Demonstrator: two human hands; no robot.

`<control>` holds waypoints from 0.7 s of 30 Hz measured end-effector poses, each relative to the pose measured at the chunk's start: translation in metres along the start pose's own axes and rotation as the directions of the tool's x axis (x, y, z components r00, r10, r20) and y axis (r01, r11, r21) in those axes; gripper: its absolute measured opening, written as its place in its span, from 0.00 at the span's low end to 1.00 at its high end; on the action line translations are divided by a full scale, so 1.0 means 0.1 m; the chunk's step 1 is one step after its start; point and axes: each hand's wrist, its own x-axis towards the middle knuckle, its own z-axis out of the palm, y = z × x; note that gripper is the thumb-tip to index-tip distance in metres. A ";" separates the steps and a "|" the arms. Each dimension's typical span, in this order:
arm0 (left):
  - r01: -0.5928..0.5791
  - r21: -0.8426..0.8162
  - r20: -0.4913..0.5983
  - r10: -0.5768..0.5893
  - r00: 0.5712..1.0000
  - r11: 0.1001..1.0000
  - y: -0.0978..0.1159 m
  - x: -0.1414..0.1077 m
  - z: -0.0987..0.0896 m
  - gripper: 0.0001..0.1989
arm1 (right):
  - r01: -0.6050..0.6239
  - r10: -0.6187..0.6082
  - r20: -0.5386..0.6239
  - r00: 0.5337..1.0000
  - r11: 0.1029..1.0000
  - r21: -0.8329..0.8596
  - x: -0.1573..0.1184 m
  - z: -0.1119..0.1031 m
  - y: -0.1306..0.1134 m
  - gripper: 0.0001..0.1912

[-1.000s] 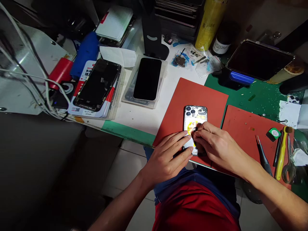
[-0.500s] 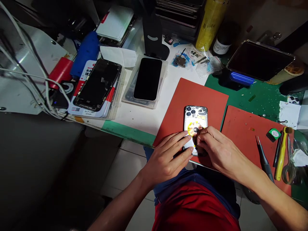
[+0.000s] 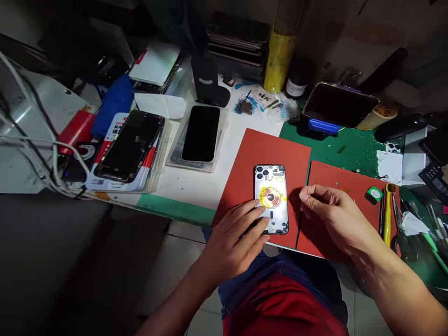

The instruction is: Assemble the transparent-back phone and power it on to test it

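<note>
An opened phone (image 3: 279,214) lies on a red mat (image 3: 276,147), its copper coil ring (image 3: 276,197) and three camera lenses showing. Spread fingers of my left hand (image 3: 238,235) rest on the phone's left edge and lower part. To the right of the phone, over the gap between the mats, is my right hand (image 3: 329,205). Its thumb and index finger are pinched together; whatever they may hold is too small to make out.
A black-screened phone (image 3: 201,134) lies on a clear case, with a loose screen part (image 3: 131,144) further left. A propped phone (image 3: 339,105) stands behind. A yellow brush (image 3: 387,214) and other tools lie right. White cables (image 3: 55,158) hang at the left.
My right hand has moved off the phone to the right, still pinched. My left hand stays on the phone. The whole view has shifted.
</note>
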 end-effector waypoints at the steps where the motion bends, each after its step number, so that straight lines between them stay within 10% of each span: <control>1: -0.001 0.018 -0.006 0.001 1.000 1.000 0.00 0.04 -0.02 0.20 | -0.020 0.019 0.010 1.000 0.997 0.068 0.03 0.00 -0.03 0.17; 9: -0.119 0.177 -0.021 0.125 0.992 0.977 -0.24 0.51 -0.06 0.21 | -0.056 0.058 -0.049 0.997 0.998 0.042 0.33 0.00 -0.17 0.15; 21: -0.136 0.288 0.255 0.060 0.965 0.948 -0.34 0.88 -0.01 0.15 | -0.036 0.024 -0.130 0.991 0.995 -0.096 0.55 0.00 -0.20 0.15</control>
